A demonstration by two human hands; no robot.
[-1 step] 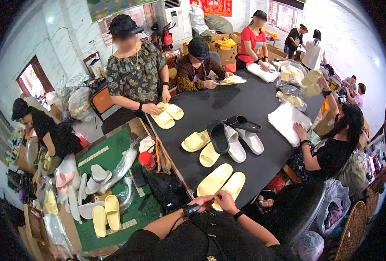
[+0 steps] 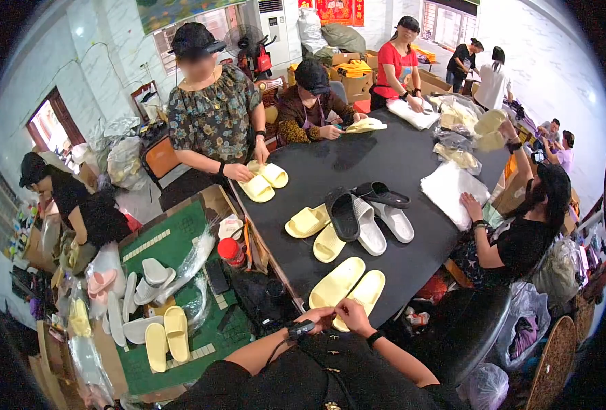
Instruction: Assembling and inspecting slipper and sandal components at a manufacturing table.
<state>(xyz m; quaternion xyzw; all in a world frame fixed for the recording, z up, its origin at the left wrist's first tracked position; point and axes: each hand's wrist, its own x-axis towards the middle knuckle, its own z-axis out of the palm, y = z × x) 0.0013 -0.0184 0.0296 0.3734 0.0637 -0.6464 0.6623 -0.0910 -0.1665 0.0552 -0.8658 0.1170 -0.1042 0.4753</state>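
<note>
At the near edge of the dark table (image 2: 419,270), my left hand (image 2: 318,318) and my right hand (image 2: 352,316) meet with fingers pinched together. Whatever lies between the fingertips is too small or hidden to make out. Just beyond them lies a pair of pale yellow slippers: the left slipper (image 2: 335,283) shows whole, while my right hand partly covers the heel of the right slipper (image 2: 369,288). Farther back are another yellow slipper (image 2: 308,222), a black slipper (image 2: 343,217) lying across its neighbours, a second black slipper (image 2: 385,195) and a light grey slipper (image 2: 370,232).
On the left, a green mat (image 2: 180,239) carries yellow slippers (image 2: 176,331), grey slippers and plastic bags. A red-lidded jar (image 2: 231,251) stands between the surfaces. Across the table, one co-worker touches yellow slippers (image 2: 258,188); at right, another holds white bags (image 2: 450,191).
</note>
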